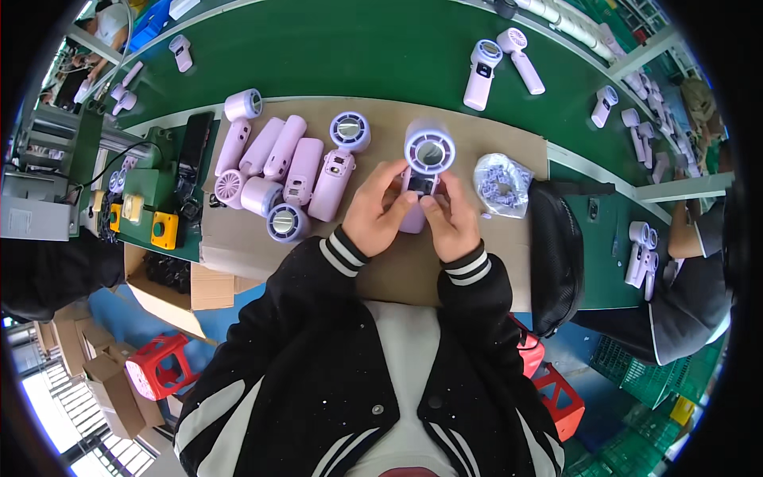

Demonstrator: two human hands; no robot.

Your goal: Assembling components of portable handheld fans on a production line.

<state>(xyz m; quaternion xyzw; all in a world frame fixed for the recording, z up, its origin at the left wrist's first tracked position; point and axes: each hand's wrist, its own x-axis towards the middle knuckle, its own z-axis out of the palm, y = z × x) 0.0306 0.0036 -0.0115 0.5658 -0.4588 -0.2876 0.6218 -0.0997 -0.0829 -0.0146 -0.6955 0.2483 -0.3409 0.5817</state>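
Observation:
A lilac handheld fan (430,150) is upright between my two hands, its round head pointing away from me and a dark panel showing on its body. My left hand (377,208) wraps the body from the left, thumb on the front by the panel. From the other side my right hand (453,219) grips it, its thumb also on the front. Left of my hands, several more lilac fans (304,171) lie close together on a cardboard sheet (381,274). To the right sits a clear plastic bag (503,185) of small lilac parts.
Beyond the cardboard runs a green conveyor belt (358,52) carrying scattered fans (481,73). A black bag (555,254) stands at the cardboard's right edge. Machinery with a yellow button box (164,230) is at left. A person (687,294) sits at right; red stools (159,366) stand below.

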